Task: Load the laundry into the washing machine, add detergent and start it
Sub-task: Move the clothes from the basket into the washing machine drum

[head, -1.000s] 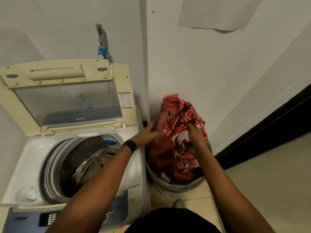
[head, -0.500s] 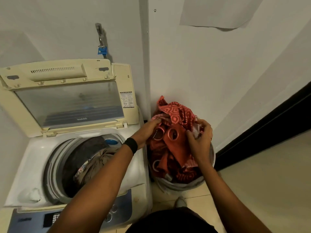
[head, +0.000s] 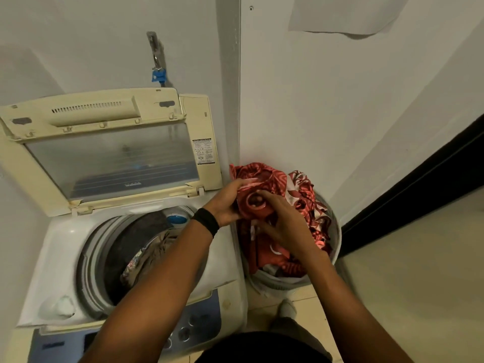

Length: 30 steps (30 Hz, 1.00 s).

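Observation:
A red patterned cloth with metal ring eyelets point(head: 303, 195) is bunched above a round grey laundry basket point(head: 336, 239) right of the machine. My left hand point(head: 227, 203), with a black band on its wrist, grips the top of the bunch. My right hand point(head: 282, 224) lies over the cloth's front and holds a fold of it. The top-loading washing machine point(head: 60, 247) stands at the left, its cream lid point(head: 104, 150) raised against the wall. Inside its drum point(head: 131, 252) lies brownish and patterned laundry point(head: 152, 255).
The blue control panel point(head: 193, 326) with round buttons runs along the machine's front edge. A tap with a blue fitting point(head: 158, 74) hangs on the wall behind. The basket sits in a wall corner; a dark door frame point(head: 419, 184) and tiled floor point(head: 419, 271) lie to the right.
Both hands have gathered the red cloth into a tighter bunch and shifted it left toward the machine. My right hand moved up from the basket onto the bunch.

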Tool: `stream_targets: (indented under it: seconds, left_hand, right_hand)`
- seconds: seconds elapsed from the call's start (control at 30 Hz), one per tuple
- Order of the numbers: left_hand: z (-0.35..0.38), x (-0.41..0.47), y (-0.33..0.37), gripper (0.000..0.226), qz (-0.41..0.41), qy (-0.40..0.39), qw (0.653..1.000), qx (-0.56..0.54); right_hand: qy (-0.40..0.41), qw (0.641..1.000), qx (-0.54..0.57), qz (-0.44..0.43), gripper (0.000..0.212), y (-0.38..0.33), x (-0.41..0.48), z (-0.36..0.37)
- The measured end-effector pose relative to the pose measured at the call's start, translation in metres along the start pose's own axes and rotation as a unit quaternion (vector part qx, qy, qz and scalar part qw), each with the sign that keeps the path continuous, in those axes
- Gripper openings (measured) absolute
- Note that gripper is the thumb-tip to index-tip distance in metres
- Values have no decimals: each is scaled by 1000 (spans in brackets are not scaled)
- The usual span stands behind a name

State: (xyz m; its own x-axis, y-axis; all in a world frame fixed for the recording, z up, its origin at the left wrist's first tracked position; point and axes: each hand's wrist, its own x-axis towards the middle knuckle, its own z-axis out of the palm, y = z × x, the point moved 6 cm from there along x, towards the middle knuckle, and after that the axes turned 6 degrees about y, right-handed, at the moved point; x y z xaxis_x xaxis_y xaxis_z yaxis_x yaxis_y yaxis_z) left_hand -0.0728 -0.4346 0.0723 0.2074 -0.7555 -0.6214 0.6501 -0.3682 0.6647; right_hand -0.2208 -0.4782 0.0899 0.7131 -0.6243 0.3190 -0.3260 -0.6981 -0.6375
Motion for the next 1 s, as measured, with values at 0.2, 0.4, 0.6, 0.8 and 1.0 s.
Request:
stream_targets:
  seconds: [0.2,0.4,0.6,0.8,1.0]
  left_hand:
    - [-33,2,5,33,80,72,989,100]
    - [10,-53,36,76,556,8,665,498]
    - [27,-54,61,26,517,-44,688,508]
    - [6,-55,85,25,498,78,793,343]
    - [-18,-33,81,34,413,182,835,313]
  right_hand:
    - [60,987,91,116,34,16,-2,-12]
    - [2,982,154,105,14,11,15,-38]
    - [-67,970,195,128,37,-13,30,-58]
    - [-196,951,89,222,36,32,-11,-21]
    - [28,963,182,198,44,14,0,-52]
